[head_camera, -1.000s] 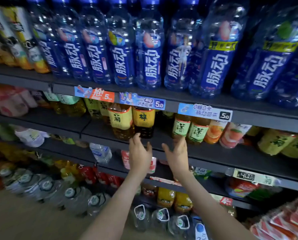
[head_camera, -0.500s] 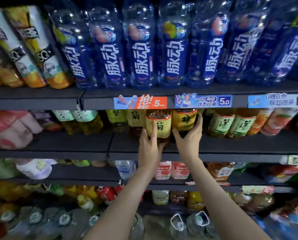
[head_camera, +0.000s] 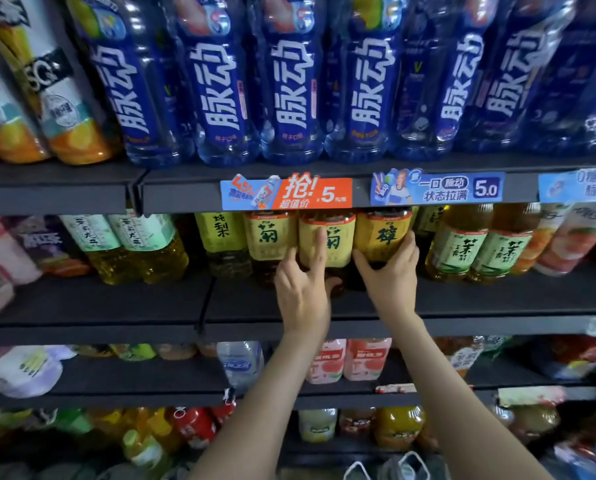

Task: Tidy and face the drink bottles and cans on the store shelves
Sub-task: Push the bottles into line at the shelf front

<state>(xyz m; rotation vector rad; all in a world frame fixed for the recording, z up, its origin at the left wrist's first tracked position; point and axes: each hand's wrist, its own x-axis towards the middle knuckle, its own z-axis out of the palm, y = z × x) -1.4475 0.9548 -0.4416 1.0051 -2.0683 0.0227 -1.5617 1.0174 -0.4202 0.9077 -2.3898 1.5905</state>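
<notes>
Dark store shelving (head_camera: 116,303) fills the view in several tiers, and the top tier carries a packed row of big blue bottles (head_camera: 289,81) with white lettering, most labels turned forward, with orange-bottomed bottles (head_camera: 78,140) just beside them on the left. The middle shelf holds a line of smaller tea drinks: pale-green-labelled bottles (head_camera: 151,244) of yellow liquid on the left, yellow-labelled ones in the centre, and green-labelled bottles (head_camera: 462,247) on the right, with bare shelf in front of them. Lower tiers show pink drink bottles (head_camera: 327,362), a clear water bottle (head_camera: 241,365) and blurred mixed stock. Both bare forearms reach up from below to the centre of the middle shelf. The right hand (head_camera: 390,275) grips the dark tea bottle (head_camera: 381,230), thumb on its left side and fingers curled round its right side; the bottle stands upright, touching its neighbour, label forward. The left hand (head_camera: 303,292) lies against the front of the yellow-label tea bottle (head_camera: 341,244) just beside it, index finger straight up across the label, the other fingers spread, the thumb low against the bottle's body. Above the two bottles, clipped to the shelf edge, sit an orange price strip (head_camera: 289,194) and a blue price strip (head_camera: 438,190).
</notes>
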